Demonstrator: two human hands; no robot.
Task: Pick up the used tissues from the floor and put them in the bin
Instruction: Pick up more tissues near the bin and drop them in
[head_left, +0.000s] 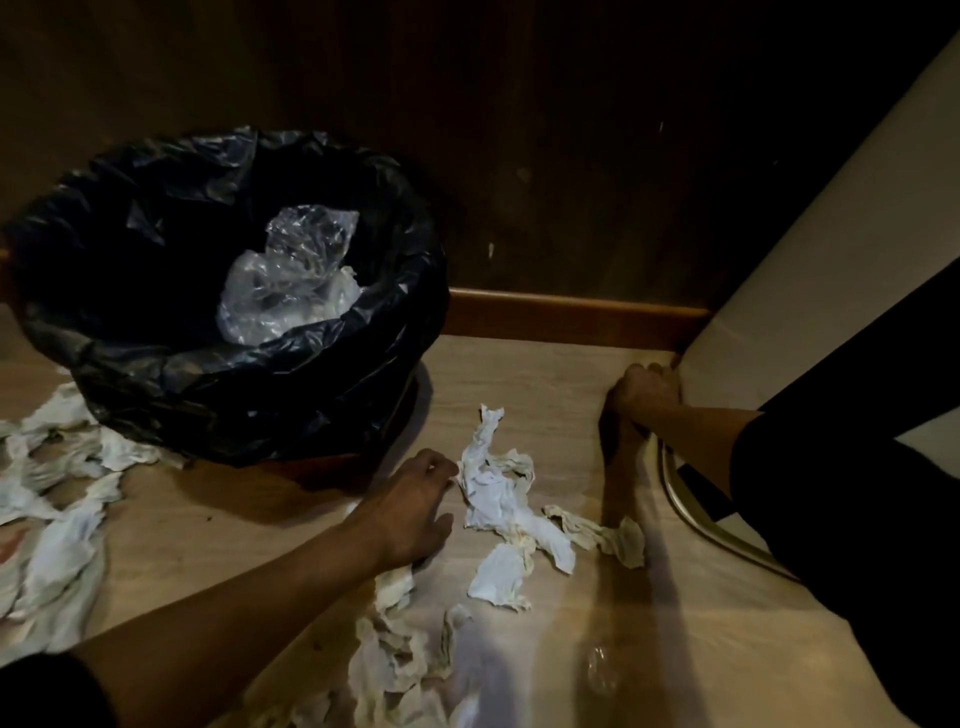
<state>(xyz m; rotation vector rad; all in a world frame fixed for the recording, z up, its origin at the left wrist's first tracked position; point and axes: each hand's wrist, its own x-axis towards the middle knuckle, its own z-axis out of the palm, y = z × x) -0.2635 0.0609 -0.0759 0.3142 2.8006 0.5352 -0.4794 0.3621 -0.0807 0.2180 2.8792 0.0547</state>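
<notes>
A round bin (156, 364) lined with a black bag stands on the floor at the left, with clear plastic wrap (291, 270) and some tissue inside. Crumpled used tissues lie in the middle of the floor (498, 493), further front (405, 660) and in a pile to the left of the bin (57, 519). My left hand (415, 509) reaches palm-down to the middle tissue, its fingertips pinched on the tissue's left edge. My right hand (644, 395) rests at the floor with fingers curled against the base corner of a white piece of furniture; nothing shows in it.
A dark wood wall with a brown skirting board (571, 312) runs behind the bin. The white furniture (810, 291) rises at the right, with a curved metal rail (691, 509) at its foot. My dark-sleeved right arm crosses in front of it. A small clear scrap (600, 670) lies near the front.
</notes>
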